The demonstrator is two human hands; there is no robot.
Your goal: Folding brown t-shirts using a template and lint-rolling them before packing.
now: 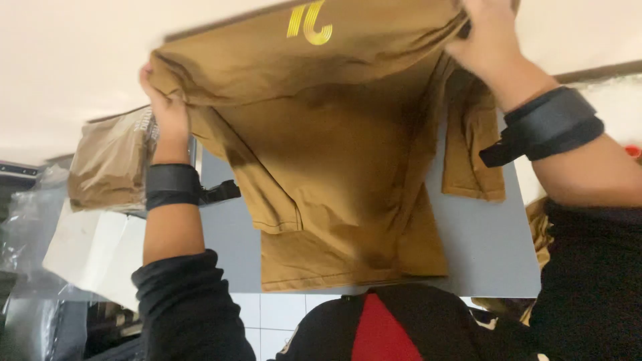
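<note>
Brown shirt (334,147) held up over a grey table (495,247), top edge lifted toward the camera, lower hem lying on the table near its front edge. Fabric hangs doubled, one sleeve (271,194) folded in at the left-centre, the other sleeve (471,147) drooping at the right onto the table. Small yellow print (309,23) near the shirt's top edge.

Left hand (167,110) closed on the shirt's upper left corner, fingers curled into the cloth, thumb side hidden by fabric. Black wrist band (172,186) on that forearm, black sleeve (187,307) pushed up below the elbow.

Right hand (488,40) closed on the upper right corner, fingers pinching the bunched edge; fingertips partly cut off by the frame top. Wider black wrist band (548,124) with a loose strap end on that wrist, bare forearm running to the right, black sleeve at the far right.

Both hands well apart, shirt stretched between them.

Left of the table: a clear bag (110,160) with brown cloth inside, just behind the left wrist. Under it a white box (93,251). More crinkled clear plastic (27,227) at the far left edge. White floor tiles (267,321) below the table front. Person's black and red top (381,327) at bottom centre. Pale wall (73,60) behind.
</note>
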